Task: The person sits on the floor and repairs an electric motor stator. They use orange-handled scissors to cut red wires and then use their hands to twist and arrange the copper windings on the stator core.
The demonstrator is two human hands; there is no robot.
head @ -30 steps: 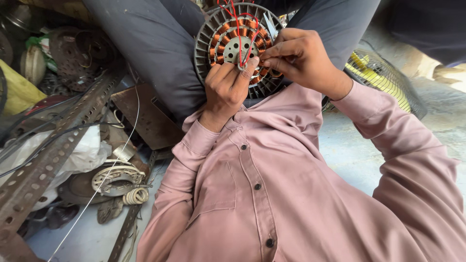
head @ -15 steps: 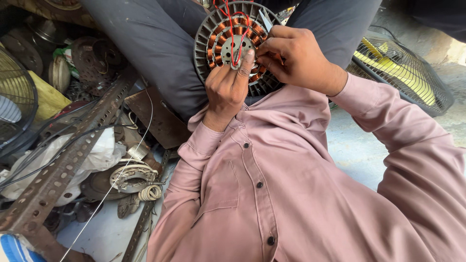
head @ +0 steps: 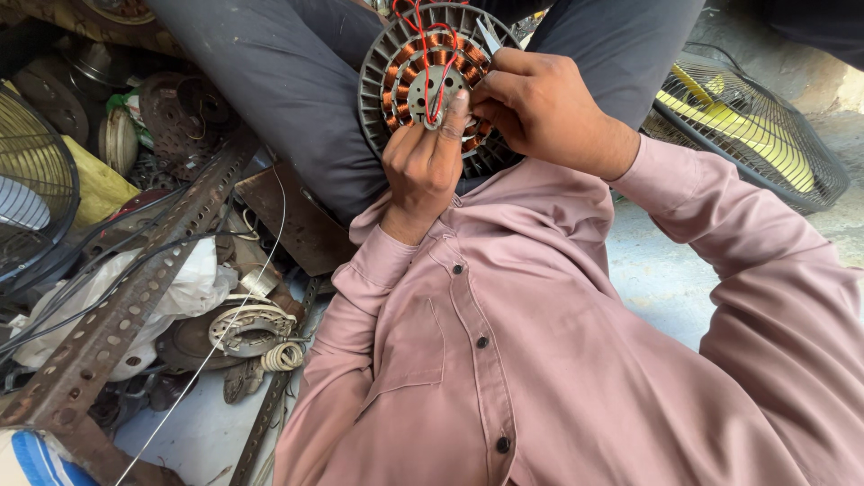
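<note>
Copper-wound stator (head: 423,76): left hand (head: 427,166) grips its lower edge, fingers up; right hand (head: 540,108) clenched on pliers (head: 489,38).

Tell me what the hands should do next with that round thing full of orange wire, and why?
Probably snip or tuck the red wire. The left hand steadies the motor stator with a finger on that wire, and the right hand holds a small metal tool beside it.

Pale floor (head: 193,432) left of sitter: perforated angle iron (head: 117,310) diagonal over white bag (head: 184,288), wire coil (head: 283,355) beside stator (head: 247,326), rusty plate (head: 301,225), black cables (head: 81,261). Fan guard (head: 31,189) far left; yellow fan (head: 751,135) lies right on grey floor
</note>
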